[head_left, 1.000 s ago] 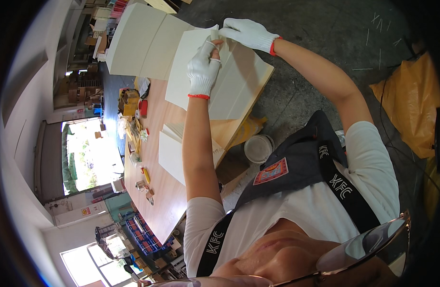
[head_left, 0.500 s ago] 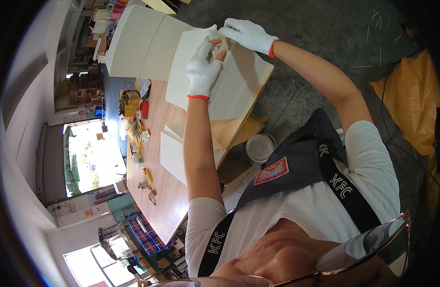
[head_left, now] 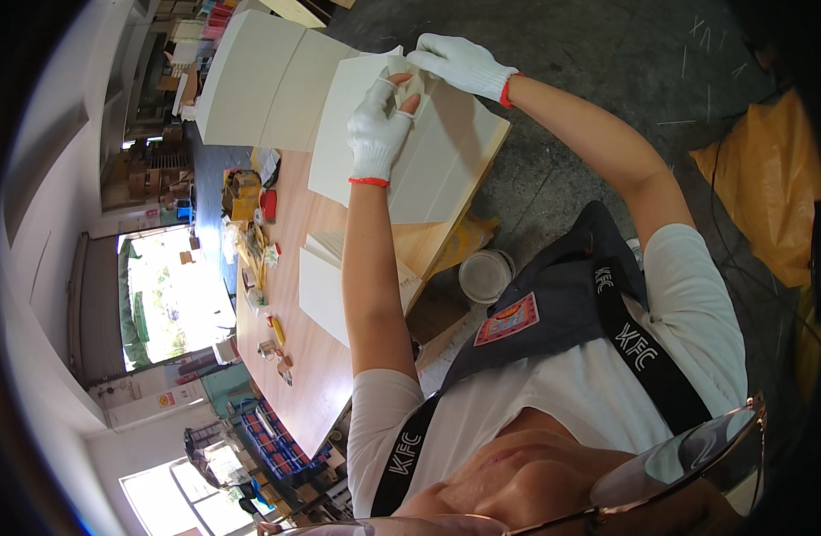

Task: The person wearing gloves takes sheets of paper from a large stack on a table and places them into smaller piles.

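Bright daylight throughout, pouring in from a wide doorway [head_left: 165, 299] at the left and a window [head_left: 174, 487] at the lower left, both blown out to near white. Evenly lit on the pale sheets [head_left: 401, 134] and the wooden worktop [head_left: 312, 375], with soft shadows only, the deepest under the worktop's edge near a round bucket [head_left: 486, 275]. Mild glare on the white gloves. Strong fisheye bending: straight edges curving toward the rim, black vignette in all corners. Sharp in the centre, softer and smeared at the rim, close blur along the lower edge.
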### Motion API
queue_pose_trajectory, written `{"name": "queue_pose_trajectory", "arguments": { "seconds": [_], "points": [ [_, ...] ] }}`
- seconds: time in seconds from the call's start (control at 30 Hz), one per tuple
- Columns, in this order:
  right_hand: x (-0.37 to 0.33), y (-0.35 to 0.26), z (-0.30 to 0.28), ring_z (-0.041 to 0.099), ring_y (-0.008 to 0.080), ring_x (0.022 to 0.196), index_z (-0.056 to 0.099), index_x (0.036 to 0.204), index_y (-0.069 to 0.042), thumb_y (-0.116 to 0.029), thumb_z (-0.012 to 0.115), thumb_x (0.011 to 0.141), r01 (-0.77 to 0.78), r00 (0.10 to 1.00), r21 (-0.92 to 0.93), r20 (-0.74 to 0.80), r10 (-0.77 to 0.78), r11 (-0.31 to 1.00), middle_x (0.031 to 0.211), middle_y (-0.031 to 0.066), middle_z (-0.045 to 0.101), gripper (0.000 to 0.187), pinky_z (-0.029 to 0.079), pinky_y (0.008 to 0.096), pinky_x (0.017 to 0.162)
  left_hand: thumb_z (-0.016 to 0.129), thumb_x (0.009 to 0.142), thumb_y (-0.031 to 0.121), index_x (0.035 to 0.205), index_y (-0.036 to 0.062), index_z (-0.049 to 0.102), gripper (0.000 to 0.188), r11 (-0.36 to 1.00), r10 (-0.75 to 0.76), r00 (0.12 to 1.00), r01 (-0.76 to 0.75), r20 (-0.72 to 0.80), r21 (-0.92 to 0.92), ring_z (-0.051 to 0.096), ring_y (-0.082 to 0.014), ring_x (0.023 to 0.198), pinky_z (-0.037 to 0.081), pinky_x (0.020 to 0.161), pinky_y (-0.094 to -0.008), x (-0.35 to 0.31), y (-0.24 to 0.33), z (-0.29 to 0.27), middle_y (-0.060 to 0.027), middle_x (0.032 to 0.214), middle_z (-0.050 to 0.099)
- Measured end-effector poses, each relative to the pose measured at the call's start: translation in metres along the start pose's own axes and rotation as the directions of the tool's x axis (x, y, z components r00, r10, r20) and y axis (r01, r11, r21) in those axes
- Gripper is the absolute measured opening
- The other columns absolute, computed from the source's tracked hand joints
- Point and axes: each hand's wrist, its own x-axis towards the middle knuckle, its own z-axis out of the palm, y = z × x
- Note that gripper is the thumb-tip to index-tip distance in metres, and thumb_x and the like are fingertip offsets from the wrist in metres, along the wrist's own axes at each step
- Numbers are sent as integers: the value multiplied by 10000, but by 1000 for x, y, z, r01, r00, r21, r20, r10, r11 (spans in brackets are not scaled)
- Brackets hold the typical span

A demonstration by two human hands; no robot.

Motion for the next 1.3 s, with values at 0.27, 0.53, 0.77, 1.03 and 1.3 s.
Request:
{"name": "queue_pose_trajectory", "arguments": {
  "seconds": [0.27, 0.53, 0.77, 1.03, 1.3],
  "points": [
    [-7, -12, -14, 601, 299, 744, 615, 991, -132, -553, 482, 937, 13, 977, -20, -211, -17, 1000, 854, 97, 649, 445, 471, 378, 754, 655, 880, 167, 1231, 225, 667, 356, 993, 107, 994, -107, 11, 49, 661, -245, 869, 528, 774, -343, -1, 3, -2, -75, 1005, 678],
    [-11, -29, -30, 612, 134, 691, 642, 1029, -87, -585, 523, 916, -356, 934, 500, 190, 301, 789, 846, 26, 672, 524, 492, 257, 625, 642, 887, 169, 1341, 254, 581, 466, 988, 146, 989, -145, -26, 59, 667, -270, 908, 539, 772, -362, -3, 2, -1, -83, 1022, 681],
    [-4, -39, 8, 516, 89, 556, 649, 1017, -89, -460, 501, 963, -435, 878, 577, 440, 186, 691, 809, 32, 652, 403, 368, 234, 466, 695, 876, 195, 1450, 154, 441, 629, 971, 171, 955, -121, -241, 206, 627, -328, 1143, 498, 948, -379, -17, 12, 7, -168, 1253, 638],
    [-27, -24, 10, 410, 25, 468, 623, 1126, -73, -322, 570, 987, -387, 919, 726, 356, 172, 568, 772, -28, 579, 290, 287, 204, 411, 575, 970, 334, 1422, 39, 424, 561, 185, -438, 893, 205, 106, -961, 537, -332, 1241, 489, 956, -444, -172, 29, 56, -185, 1415, 504],
    [-73, -43, -50, 370, 0, 367, 583, 1257, -38, -341, 564, 981, -449, 855, 532, 488, 174, 718, 658, -46, 570, 410, 220, 176, 315, 473, 1008, 374, 1426, 21, 344, 562, -353, -717, 645, -8, 265, -936, 542, -344, 1243, 529, 960, -481, -216, 17, 10, -170, 1404, 476]
  ]
}}
